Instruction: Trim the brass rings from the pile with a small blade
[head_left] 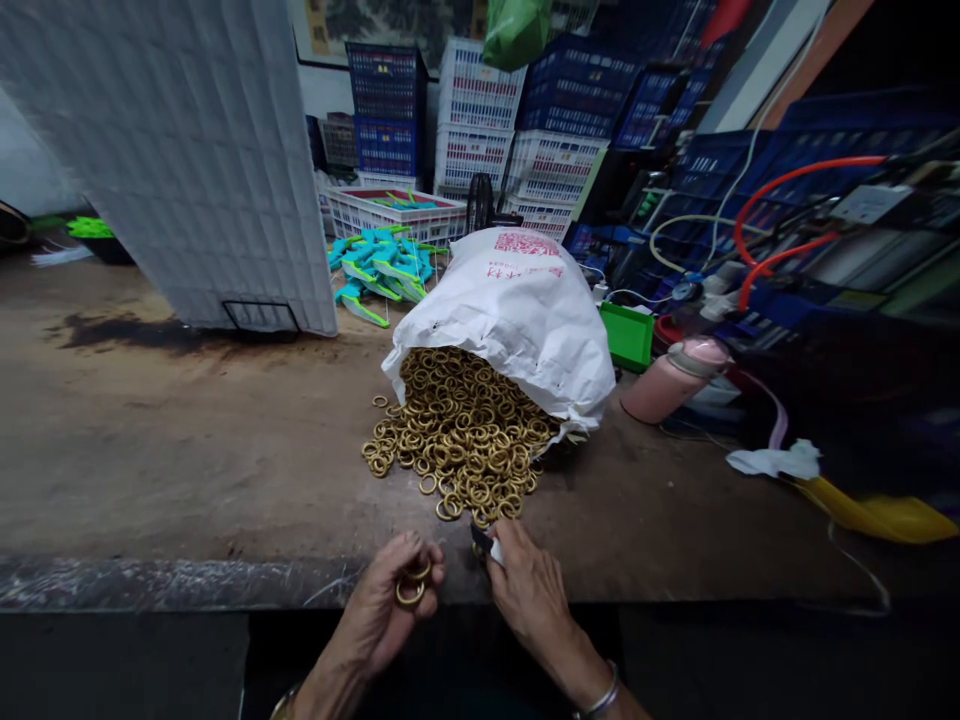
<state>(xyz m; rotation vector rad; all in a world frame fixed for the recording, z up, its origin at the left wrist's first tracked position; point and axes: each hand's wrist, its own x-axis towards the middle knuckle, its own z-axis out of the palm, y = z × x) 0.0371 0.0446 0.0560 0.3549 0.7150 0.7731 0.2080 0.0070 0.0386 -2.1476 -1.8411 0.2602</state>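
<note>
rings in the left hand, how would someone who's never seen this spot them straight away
Find the big white sack on the brown table, its open mouth spilling a pile of brass-coloured rings. Below that pile, by the table's near edge, is the left hand. The held rings show in its grasp, while the pile's rings lie loose.

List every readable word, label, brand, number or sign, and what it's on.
Fully readable: none.
White fabric sack: red print, a QR-like square with a line of characters and digits below; too small and blurred to quote.
Dark-framed wall picture: gold panel with possible characters; illegible.
Gold-coloured metal rings, small black-and-white tool: no lettering visible.
</note>
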